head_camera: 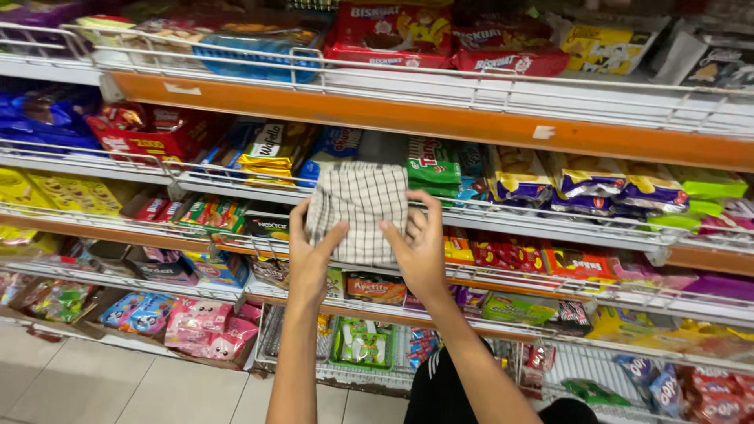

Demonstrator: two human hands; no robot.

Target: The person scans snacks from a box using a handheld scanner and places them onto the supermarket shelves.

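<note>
1. Holding a checked cloth [357, 210] up at chest height, flat against the front of a shop shelf; both hands are raised and set apart on its lower half.
2. Left hand [309, 255] pinches the cloth's lower left edge, thumb up along the fabric. Right hand [420, 247] grips the right edge, fingers curled over the side. Both are closed on it, which keeps the cloth spread and square instead of drooping.
3. Cloth is cream with a dark grid and looks folded into a rectangle. It covers a gap among the snack packets [271, 153] on the middle tier, its lower part hanging in front of the white wire rail [510, 212].
4. Orange shelf edge [440, 118] runs above; red biscuit boxes [389, 31] sit on the top tier.
5. Pink packets [208, 326] lie low, near the tiled floor [118, 385].
</note>
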